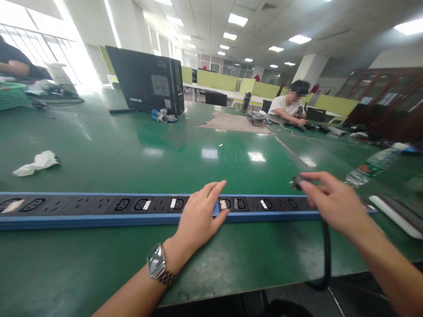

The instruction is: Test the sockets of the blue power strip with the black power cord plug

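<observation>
A long blue and black power strip with several sockets lies across the green table, some sockets bearing white stickers. My left hand rests over the strip near its middle, thumb and fingers apart, holding nothing. To the right, my right hand pinches a black plug above the strip's right part, its prongs pointing left. From that hand a thick black cable hangs down past the table's front edge. The plug is slightly blurred and touches no socket.
Crumpled tissue lies at the left. Farther back stand a black computer case and gloves. A plastic bottle and a dark, white-edged object are at the right. A person works across the table; another person's arm shows far left.
</observation>
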Tool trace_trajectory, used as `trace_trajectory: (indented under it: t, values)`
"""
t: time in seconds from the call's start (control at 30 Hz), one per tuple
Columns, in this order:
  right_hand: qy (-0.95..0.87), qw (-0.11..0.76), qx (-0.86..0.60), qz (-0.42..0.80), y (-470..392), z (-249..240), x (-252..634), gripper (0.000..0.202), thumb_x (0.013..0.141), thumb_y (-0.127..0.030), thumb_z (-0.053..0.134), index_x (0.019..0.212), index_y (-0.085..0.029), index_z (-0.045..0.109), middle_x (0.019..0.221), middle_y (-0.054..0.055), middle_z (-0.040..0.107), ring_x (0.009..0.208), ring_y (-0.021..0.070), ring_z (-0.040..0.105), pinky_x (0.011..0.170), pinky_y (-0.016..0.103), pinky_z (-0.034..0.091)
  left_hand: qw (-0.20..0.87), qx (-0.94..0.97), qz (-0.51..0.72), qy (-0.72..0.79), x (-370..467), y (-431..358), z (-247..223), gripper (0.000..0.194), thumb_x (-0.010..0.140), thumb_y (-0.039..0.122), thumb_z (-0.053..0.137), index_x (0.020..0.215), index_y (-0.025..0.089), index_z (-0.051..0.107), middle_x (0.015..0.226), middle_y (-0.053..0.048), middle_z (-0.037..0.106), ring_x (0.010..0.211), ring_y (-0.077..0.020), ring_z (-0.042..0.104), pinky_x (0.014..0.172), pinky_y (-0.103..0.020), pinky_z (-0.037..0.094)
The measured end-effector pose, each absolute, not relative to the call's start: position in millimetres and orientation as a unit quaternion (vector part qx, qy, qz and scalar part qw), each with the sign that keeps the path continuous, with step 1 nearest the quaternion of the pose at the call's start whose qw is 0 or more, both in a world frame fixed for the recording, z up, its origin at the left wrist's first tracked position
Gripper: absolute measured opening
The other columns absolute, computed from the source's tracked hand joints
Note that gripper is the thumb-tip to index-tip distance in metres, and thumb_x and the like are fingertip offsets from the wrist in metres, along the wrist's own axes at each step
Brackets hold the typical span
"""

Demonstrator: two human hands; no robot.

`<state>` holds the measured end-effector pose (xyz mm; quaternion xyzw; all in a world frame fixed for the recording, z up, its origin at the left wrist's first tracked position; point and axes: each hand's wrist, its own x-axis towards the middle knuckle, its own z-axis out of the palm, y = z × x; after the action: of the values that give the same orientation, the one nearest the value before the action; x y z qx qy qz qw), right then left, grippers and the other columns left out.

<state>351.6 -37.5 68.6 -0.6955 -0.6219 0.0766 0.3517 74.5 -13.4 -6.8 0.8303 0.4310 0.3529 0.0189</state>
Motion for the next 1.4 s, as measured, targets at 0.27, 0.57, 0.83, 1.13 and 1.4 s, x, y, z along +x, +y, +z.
trace_trajectory:
  t: [0.27,0.57,0.83,1.13,1.4]
  values:
    - [-0.622,0.48,-0.605,0.127,-40.0,9.7,281.4,0.032,0.089,-0.044,0.054,0.103,-0.018,0.066,0.076,0.005,0.07,0.072,0.0188,0.067,0.07,0.033,0.053,-0.106,0.688,0.489,0.526,-11.7,-26.1,13.9,0.04,0.09,0.035,0.059,0.128,0.023,0.054,0.11,-0.008,0.063,0.096,-0.0221,0.064,0.087,-0.037,0.053]
    - [-0.705,0.403,-0.573,-0.113,-25.7,-52.8,317.0,0.021,0.09,-0.033,0.052,0.095,-0.019,0.067,0.109,0.009,0.071,0.106,0.0243,0.062,0.097,0.043,0.044,0.024,0.762,0.331,0.555,-52.9,-14.6,-0.6,0.037,0.091,0.053,0.051,0.104,0.022,0.067,0.104,-0.008,0.073,0.096,-0.0253,0.068,0.089,-0.038,0.054]
    - [-0.709,0.401,-0.569,-0.116,-25.8,-50.5,316.7,0.021,0.09,-0.033,0.052,0.094,-0.019,0.068,0.109,0.008,0.071,0.104,0.0235,0.062,0.096,0.042,0.044,0.048,0.819,0.25,0.513,-78.9,-11.8,5.2,0.044,0.092,0.054,0.048,0.119,0.023,0.063,0.116,-0.009,0.071,0.106,-0.0263,0.066,0.095,-0.041,0.052]
    - [-0.695,0.407,-0.582,-0.111,-25.7,-49.9,313.0,0.02,0.089,-0.032,0.052,0.093,-0.02,0.067,0.108,0.008,0.071,0.104,0.0239,0.062,0.095,0.042,0.043,0.065,0.78,0.381,0.492,-22.9,-7.4,24.7,0.04,0.093,0.042,0.052,0.129,0.023,0.052,0.12,-0.008,0.068,0.099,-0.0207,0.068,0.089,-0.035,0.054]
    - [-0.694,0.416,-0.581,-0.091,-24.9,-49.7,313.1,0.019,0.089,-0.03,0.052,0.094,-0.02,0.068,0.109,0.009,0.071,0.106,0.0244,0.061,0.096,0.043,0.043,0.059,0.854,0.251,0.451,39.2,1.8,-0.7,0.03,0.091,0.034,0.058,0.117,0.021,0.06,0.113,-0.009,0.07,0.107,-0.0265,0.065,0.095,-0.043,0.05]
